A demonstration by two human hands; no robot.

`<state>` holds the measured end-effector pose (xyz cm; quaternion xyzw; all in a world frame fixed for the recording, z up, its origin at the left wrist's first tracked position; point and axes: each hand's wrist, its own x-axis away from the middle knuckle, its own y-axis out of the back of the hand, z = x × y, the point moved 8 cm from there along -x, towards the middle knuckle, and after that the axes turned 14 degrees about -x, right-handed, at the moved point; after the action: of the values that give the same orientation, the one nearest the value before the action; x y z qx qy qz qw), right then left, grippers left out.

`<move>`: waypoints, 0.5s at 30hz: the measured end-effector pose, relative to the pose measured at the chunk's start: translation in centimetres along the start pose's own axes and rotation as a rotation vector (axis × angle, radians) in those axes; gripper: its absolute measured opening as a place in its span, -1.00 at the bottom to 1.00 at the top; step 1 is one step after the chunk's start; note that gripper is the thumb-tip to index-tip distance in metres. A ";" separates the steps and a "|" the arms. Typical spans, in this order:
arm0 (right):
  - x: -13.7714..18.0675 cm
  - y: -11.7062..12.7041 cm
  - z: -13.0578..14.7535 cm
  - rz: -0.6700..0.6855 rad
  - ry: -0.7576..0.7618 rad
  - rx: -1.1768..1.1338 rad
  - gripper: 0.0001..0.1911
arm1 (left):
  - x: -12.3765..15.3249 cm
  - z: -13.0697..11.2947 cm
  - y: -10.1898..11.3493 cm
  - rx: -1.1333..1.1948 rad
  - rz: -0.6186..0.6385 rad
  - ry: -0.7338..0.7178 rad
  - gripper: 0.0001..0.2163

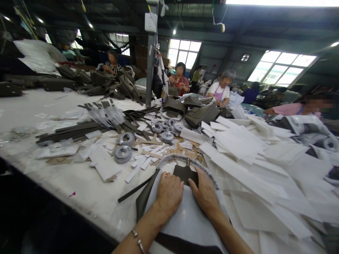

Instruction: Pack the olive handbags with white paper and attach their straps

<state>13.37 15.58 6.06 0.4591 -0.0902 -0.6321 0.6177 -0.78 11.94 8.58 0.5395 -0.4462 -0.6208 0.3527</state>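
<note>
Seen from the head camera, a person's two bare hands work over a dark bag at the near edge of a cluttered tabletop, a white sheet spread across most of its upper face; the left hand, below which a metal bracelet circles the wrist, rests on the sheet with its fingers curled, beside a dark flap with a metal buckle, while the right hand lies at the flap's far side, thumb and forefinger parted around its edge; whether either grip is closed on anything cannot be told. A wrapped handle arches beyond the flap, and a dark strap juts out to the left. Farther back lie wrapped coils, paper strips and a sheaf of dark strips, with white sheets heaped to the right and more bags piled behind. Beyond a post, co-workers in a striped top, a red top and a lavender apron sit or stand before bright windows
</note>
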 end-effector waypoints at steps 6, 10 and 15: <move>0.0 2.0 0.6 -0.046 -0.058 -0.273 -0.66 | 0.6 0.4 0.0 0.083 -0.072 0.040 -0.91; 0.8 3.4 2.6 -0.017 0.060 -0.388 -0.72 | 1.4 1.2 -0.1 0.207 -0.158 0.079 -0.89; 1.0 3.5 4.4 0.080 0.166 -0.578 -0.66 | 2.0 4.2 1.3 0.435 -0.306 0.215 -0.76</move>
<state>13.00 11.96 10.44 0.3105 0.1266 -0.5671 0.7523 -5.26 10.32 9.16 0.7263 -0.4423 -0.4958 0.1761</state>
